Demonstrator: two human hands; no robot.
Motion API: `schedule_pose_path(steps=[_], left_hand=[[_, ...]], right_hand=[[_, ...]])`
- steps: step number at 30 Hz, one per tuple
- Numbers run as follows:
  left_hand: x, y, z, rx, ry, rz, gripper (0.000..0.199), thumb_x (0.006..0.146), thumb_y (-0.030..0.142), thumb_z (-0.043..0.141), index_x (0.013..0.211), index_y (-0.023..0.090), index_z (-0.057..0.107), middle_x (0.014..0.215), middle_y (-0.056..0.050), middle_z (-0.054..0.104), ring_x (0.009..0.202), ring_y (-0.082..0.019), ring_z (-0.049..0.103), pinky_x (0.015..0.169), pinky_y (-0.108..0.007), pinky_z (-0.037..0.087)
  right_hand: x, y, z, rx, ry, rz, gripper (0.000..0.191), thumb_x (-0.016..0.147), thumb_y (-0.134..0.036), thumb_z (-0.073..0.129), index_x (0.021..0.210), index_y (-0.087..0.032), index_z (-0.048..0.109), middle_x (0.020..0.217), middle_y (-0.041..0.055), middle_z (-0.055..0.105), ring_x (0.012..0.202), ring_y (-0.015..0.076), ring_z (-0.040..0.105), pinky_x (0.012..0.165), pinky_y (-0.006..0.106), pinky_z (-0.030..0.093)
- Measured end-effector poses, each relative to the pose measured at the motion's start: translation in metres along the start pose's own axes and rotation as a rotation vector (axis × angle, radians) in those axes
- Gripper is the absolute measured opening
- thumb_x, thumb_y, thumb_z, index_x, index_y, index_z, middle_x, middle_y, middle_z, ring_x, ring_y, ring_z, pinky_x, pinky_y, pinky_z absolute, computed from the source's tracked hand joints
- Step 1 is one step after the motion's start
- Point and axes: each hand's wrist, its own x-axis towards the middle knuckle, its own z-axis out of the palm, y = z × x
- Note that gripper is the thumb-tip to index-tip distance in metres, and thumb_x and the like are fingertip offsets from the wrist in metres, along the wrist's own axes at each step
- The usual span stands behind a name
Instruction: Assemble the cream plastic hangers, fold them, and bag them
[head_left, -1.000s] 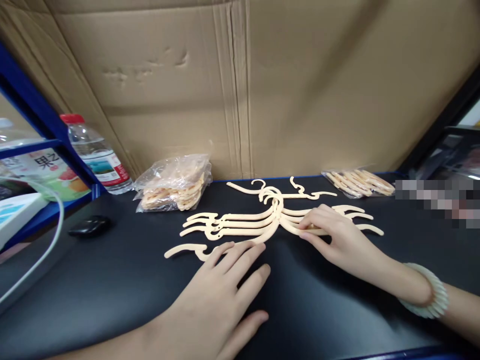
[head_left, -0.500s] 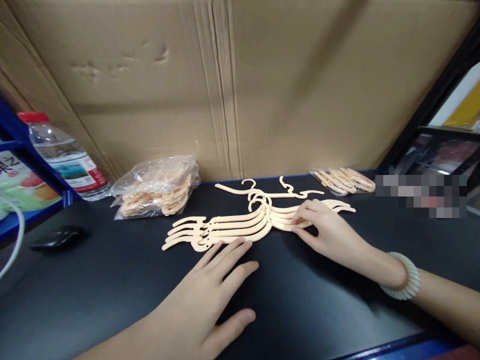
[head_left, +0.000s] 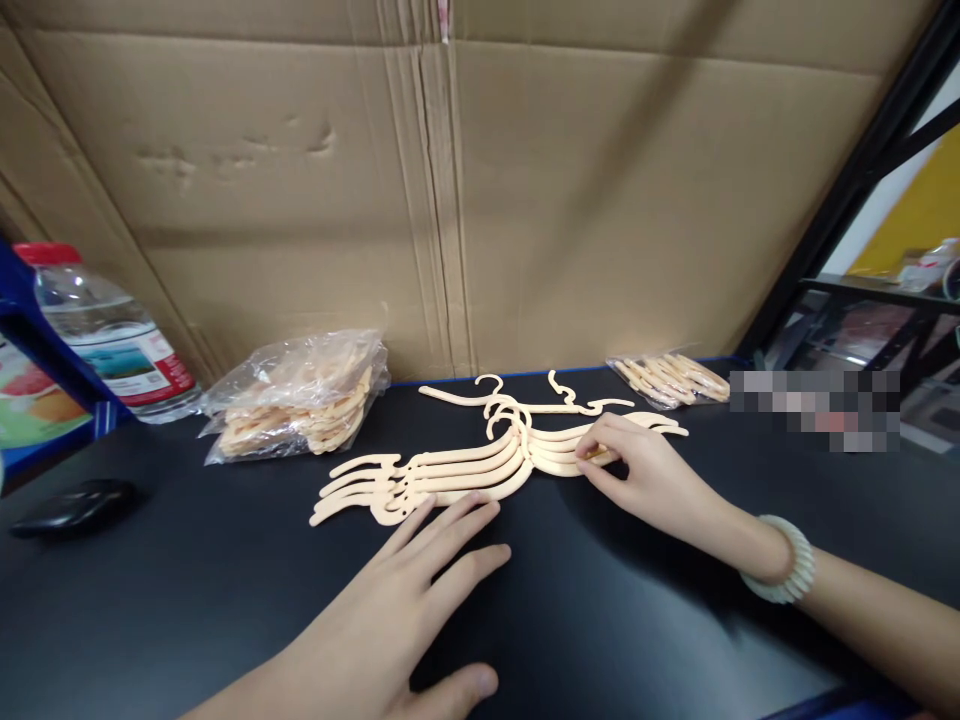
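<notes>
Several cream-coloured clothes hangers [head_left: 469, 470] lie overlapped in a row on the black table, their hooks bunched at the middle. My left hand [head_left: 397, 590] is spread open, palm down, with its fingertips at the lower edge of the nearest hanger. At the right side of the row, my right hand [head_left: 637, 470] has thumb and fingers pinched on a hanger's arm; the fingers partly cover the hanger arms there. Behind the row, another hanger [head_left: 457, 397] lies flat, close to the table's back edge.
A clear bag of hangers [head_left: 300, 400] sits at the back left, a smaller bag [head_left: 671, 380] at the back right. At left are a water bottle [head_left: 124, 350] and a black mouse [head_left: 75, 507]. A cardboard sheet [head_left: 600, 180] stands behind the table [head_left: 225, 560].
The camera view has tilted and shifted slightly, so the things appear lower and further left. Both hands keep about the same places at the hangers.
</notes>
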Motion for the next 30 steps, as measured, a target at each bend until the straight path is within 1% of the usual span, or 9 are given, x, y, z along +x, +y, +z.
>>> schedule_pose_path(steps=[6, 9, 12, 17, 19, 22, 24, 26, 30], left_hand=[[0.002, 0.004, -0.004, -0.016, -0.014, 0.073, 0.052, 0.083, 0.030, 0.065, 0.133, 0.030, 0.052, 0.145, -0.008, 0.047, 0.135, -0.033, 0.040, 0.111, -0.054, 0.030], [0.003, 0.003, 0.000, -0.030, -0.012, 0.095, 0.048, 0.083, 0.026, 0.063, 0.130, 0.028, 0.054, 0.141, -0.008, 0.052, 0.134, -0.032, 0.041, 0.112, -0.054, 0.029], [0.003, 0.002, 0.007, -0.034, 0.046, 0.090, 0.044, 0.083, 0.022, 0.060, 0.126, 0.028, 0.056, 0.138, -0.007, 0.054, 0.133, -0.031, 0.042, 0.112, -0.052, 0.030], [0.002, 0.002, 0.011, -0.020, 0.094, 0.104, 0.039, 0.083, 0.021, 0.058, 0.121, 0.026, 0.058, 0.132, -0.008, 0.057, 0.129, -0.030, 0.045, 0.112, -0.053, 0.028], [0.002, 0.001, 0.011, -0.005, 0.102, 0.113, 0.037, 0.084, 0.022, 0.057, 0.121, 0.026, 0.058, 0.131, -0.008, 0.058, 0.127, -0.029, 0.046, 0.114, -0.054, 0.025], [0.002, -0.001, 0.012, 0.008, 0.118, 0.129, 0.037, 0.084, 0.024, 0.057, 0.121, 0.026, 0.057, 0.130, -0.008, 0.059, 0.126, -0.029, 0.046, 0.114, -0.052, 0.024], [0.002, -0.003, 0.012, 0.010, 0.126, 0.132, 0.037, 0.084, 0.024, 0.058, 0.121, 0.027, 0.056, 0.130, -0.008, 0.059, 0.127, -0.029, 0.046, 0.114, -0.051, 0.026], [0.003, -0.004, 0.011, 0.006, 0.137, 0.156, 0.036, 0.083, 0.024, 0.058, 0.119, 0.027, 0.057, 0.128, -0.008, 0.059, 0.125, -0.028, 0.048, 0.113, -0.049, 0.029], [0.006, -0.003, 0.007, -0.087, 0.186, 0.215, 0.032, 0.084, 0.021, 0.055, 0.115, 0.025, 0.058, 0.120, -0.009, 0.063, 0.113, -0.025, 0.056, 0.101, -0.039, 0.045]], right_hand=[[0.019, 0.027, -0.011, -0.059, 0.059, 0.139, 0.014, 0.081, -0.021, 0.052, 0.080, -0.016, 0.065, 0.072, 0.0030, 0.065, 0.064, 0.0158, 0.058, 0.060, 0.027, 0.043], [0.039, 0.044, -0.015, -0.093, 0.004, 0.247, 0.018, 0.082, -0.024, 0.051, 0.083, -0.015, 0.067, 0.074, 0.0044, 0.068, 0.064, 0.0156, 0.059, 0.059, 0.026, 0.043], [0.066, 0.054, -0.016, -0.136, -0.057, 0.295, 0.018, 0.081, -0.022, 0.054, 0.084, -0.014, 0.069, 0.078, 0.0062, 0.071, 0.069, 0.0159, 0.063, 0.062, 0.026, 0.043], [0.108, 0.062, -0.004, -0.178, -0.178, 0.417, 0.022, 0.075, -0.033, 0.070, 0.065, -0.013, 0.069, 0.059, 0.0077, 0.066, 0.061, 0.0184, 0.063, 0.056, 0.027, 0.043], [0.120, 0.065, 0.003, -0.171, -0.211, 0.469, 0.023, 0.078, -0.033, 0.071, 0.071, -0.011, 0.068, 0.068, 0.0076, 0.067, 0.069, 0.0180, 0.064, 0.062, 0.027, 0.047], [0.131, 0.068, 0.008, -0.104, -0.261, 0.542, 0.024, 0.089, -0.034, 0.062, 0.099, -0.012, 0.064, 0.099, 0.0064, 0.066, 0.086, 0.0178, 0.064, 0.075, 0.033, 0.053], [0.134, 0.069, 0.008, -0.022, -0.290, 0.591, 0.026, 0.092, -0.033, 0.058, 0.110, -0.014, 0.061, 0.109, 0.0062, 0.063, 0.090, 0.0182, 0.063, 0.077, 0.035, 0.055], [0.134, 0.067, 0.005, 0.083, -0.304, 0.626, 0.023, 0.092, -0.032, 0.058, 0.106, -0.013, 0.061, 0.102, 0.0055, 0.064, 0.083, 0.0154, 0.064, 0.071, 0.032, 0.055], [0.130, 0.047, -0.008, 0.341, -0.277, 0.597, 0.017, 0.087, -0.025, 0.063, 0.079, -0.011, 0.063, 0.063, -0.0003, 0.060, 0.050, 0.0067, 0.053, 0.050, 0.020, 0.048]])
